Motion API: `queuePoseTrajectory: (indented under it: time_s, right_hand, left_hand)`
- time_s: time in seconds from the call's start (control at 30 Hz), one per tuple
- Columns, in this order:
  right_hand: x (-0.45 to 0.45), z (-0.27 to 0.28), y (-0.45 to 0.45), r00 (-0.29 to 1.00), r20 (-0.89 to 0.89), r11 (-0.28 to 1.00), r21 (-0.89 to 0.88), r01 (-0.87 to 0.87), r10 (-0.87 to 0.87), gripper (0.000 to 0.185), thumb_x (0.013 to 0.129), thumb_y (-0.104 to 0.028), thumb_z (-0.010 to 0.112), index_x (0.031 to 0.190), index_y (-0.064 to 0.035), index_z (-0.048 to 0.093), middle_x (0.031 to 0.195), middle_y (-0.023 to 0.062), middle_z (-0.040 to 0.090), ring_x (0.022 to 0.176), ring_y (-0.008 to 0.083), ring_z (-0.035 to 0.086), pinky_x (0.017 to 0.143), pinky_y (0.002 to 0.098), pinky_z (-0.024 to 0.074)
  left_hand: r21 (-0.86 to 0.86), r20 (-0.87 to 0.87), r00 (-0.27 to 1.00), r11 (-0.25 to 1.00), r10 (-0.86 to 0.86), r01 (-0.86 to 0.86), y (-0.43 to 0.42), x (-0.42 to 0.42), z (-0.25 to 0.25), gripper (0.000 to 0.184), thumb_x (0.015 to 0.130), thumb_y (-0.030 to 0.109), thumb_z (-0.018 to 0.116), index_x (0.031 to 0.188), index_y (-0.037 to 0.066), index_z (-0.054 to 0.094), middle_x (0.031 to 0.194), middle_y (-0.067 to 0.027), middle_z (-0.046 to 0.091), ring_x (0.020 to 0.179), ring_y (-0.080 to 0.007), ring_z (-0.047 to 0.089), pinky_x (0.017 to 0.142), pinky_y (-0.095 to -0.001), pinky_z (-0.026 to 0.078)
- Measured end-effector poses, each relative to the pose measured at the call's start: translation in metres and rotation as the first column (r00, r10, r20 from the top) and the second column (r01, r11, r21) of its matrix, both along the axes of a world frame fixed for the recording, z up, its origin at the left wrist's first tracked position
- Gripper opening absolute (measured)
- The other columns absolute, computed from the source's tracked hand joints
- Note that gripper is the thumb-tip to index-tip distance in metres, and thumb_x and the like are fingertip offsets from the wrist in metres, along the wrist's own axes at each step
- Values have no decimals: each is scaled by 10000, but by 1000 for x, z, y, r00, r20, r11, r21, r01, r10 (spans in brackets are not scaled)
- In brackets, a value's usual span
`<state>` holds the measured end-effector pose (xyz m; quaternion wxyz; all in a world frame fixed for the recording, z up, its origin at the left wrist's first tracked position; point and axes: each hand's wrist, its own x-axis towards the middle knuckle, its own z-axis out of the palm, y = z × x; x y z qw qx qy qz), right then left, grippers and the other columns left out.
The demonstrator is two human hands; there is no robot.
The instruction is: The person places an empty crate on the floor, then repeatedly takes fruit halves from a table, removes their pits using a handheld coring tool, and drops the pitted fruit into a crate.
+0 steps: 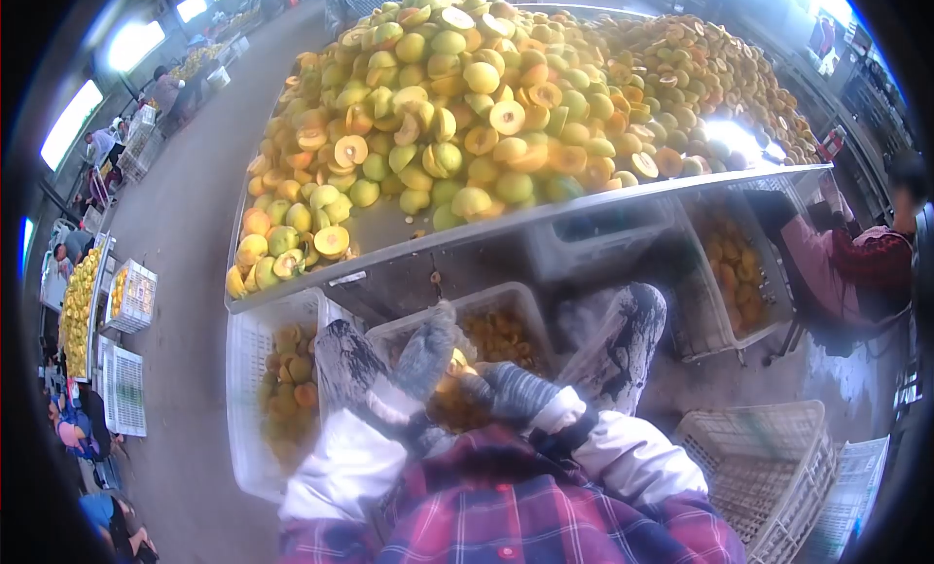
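My left hand (426,352), in a grey knit glove, is raised over a crate between my knees. Its fingers look closed; what they hold is unclear, though a thin dark piece with a small rounded end (436,276) shows just above them. My right hand (518,391), gloved in the same grey knit, is closed at the fingertips around a yellow peach piece (457,363), close beside the left hand. Beneath both hands, the white crate (530,306) contains peach halves (498,336). Ahead, a large heap of halved yellow peaches (486,107) covers the metal table (584,187).
A white crate of peaches (238,399) stands by my left knee, another crate (702,323) under the table's right side. Stacked crates (769,467) are at my right. A person in a dark red sleeve (866,253) sits at far right. More people and fruit tables line the left.
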<state>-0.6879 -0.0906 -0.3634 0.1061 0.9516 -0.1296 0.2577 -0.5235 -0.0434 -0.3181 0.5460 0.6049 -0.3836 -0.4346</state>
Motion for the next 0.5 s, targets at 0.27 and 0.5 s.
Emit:
queuePoseTrajectory:
  time_s: [0.27,0.5]
  right_hand:
    - [32,-2,11,899,26,-770,507,-388,-436,501,961,-490,514,1076,-24,657,863,59,672,775,147,605,706,274,491]
    - [33,-56,19,962,141,-201,961,-190,-236,424,956,-440,524,1027,-39,643,766,78,655,593,205,611,517,327,492]
  left_hand:
    - [112,-462,874,987,152,-112,-7,8,-33,654,983,566,365,949,-20,654,767,-118,662,656,-163,621,607,-247,515]
    - [136,-311,709,768,633,-626,-3,-31,-86,467,970,414,454,975,-5,662,826,-106,675,701,-171,626,629,-264,514]
